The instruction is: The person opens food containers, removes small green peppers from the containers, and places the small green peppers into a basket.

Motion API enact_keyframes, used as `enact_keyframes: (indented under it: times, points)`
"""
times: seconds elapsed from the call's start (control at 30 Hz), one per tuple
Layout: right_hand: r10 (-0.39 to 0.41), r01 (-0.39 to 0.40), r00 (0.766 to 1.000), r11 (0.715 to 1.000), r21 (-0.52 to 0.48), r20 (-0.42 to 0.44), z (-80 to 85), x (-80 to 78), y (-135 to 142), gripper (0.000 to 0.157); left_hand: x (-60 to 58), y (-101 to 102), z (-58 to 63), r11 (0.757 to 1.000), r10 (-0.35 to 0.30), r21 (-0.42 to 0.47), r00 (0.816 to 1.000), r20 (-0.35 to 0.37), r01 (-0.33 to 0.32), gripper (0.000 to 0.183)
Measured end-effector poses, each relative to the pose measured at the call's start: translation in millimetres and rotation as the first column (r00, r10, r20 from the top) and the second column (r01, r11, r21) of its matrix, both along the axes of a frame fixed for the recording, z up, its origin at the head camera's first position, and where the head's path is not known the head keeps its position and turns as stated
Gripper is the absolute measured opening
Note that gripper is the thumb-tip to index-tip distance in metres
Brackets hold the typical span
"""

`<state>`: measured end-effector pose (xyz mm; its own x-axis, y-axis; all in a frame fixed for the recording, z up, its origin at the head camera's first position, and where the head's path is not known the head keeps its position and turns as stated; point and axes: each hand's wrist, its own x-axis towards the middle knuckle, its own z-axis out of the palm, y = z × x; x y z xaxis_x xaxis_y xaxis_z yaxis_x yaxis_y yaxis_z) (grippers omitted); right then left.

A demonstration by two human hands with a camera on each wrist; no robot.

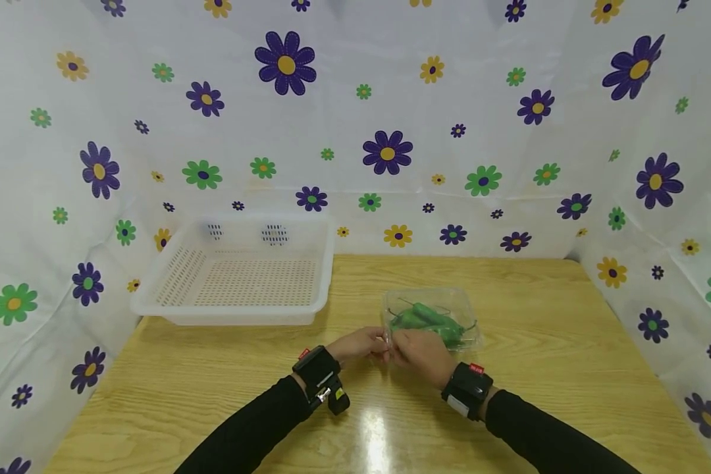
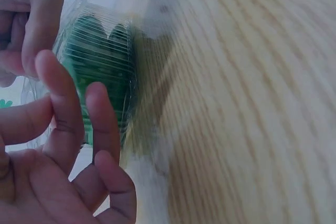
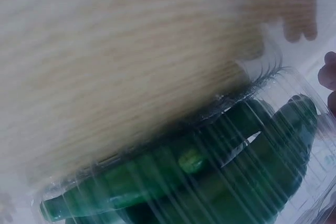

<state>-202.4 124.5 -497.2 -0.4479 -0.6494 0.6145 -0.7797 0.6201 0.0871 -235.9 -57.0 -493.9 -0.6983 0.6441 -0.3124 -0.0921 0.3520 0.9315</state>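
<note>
A clear ribbed plastic box (image 1: 429,299) with several green peppers (image 1: 431,317) inside stands on the table right of centre. At its near left corner my left hand (image 1: 361,344) pinches the plastic edge between thumb and forefinger. In the left wrist view the other left fingers (image 2: 107,124) are loosely bent beside the box. Right up against it, my right hand (image 1: 422,355) grips the same corner with curled fingers, covering part of the front. The right wrist view shows the peppers (image 3: 231,171) close behind the box's ribbed wall.
A white perforated plastic basket (image 1: 320,299) stands at the back left of the wooden table (image 1: 527,316). Flower-patterned white cloth (image 1: 343,118) hangs behind the table and along both sides. Each wrist wears a black camera band (image 1: 468,390).
</note>
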Motion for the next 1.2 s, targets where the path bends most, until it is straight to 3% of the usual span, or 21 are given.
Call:
enact_keyframes:
  times: [0.33, 0.63, 0.83, 0.97, 1.2]
  points:
    - [-0.015, 0.014, 0.999, 0.999, -0.036, -0.037, -4.3, 2.8, -0.3, 0.034, 5.6, 2.3, 2.3, 0.999, 0.028, -0.028, 1.0, 0.005, -0.028, 0.013]
    - [-0.028, 0.027, 0.999, 0.997, -0.076, -0.018, -3.5, 4.5, -0.2, 0.032, 5.7, 3.8, 1.5, 0.999, 0.053, -0.001, 0.998, 0.022, -0.053, 0.011]
    - [-0.056, 0.057, 0.998, 0.992, -0.111, 0.011, 15.4, -2.4, -0.8, 0.027, 3.4, 0.9, 0.4, 0.999, 0.044, 0.0, 0.999, 0.027, -0.044, 0.012]
    - [-0.055, 0.057, 0.998, 0.997, -0.057, 0.035, 23.8, -8.0, 0.6, 0.028, 0.0, 0.2, 2.7, 0.998, 0.058, -0.031, 0.998, 0.006, -0.058, 0.016]
    - [0.01, -0.014, 0.995, 0.999, 0.037, 0.103, 13.4, 0.2, 4.0, 0.027, 1.5, 3.6, 4.5, 0.989, 0.109, -0.099, 0.994, 0.022, -0.106, 0.016]
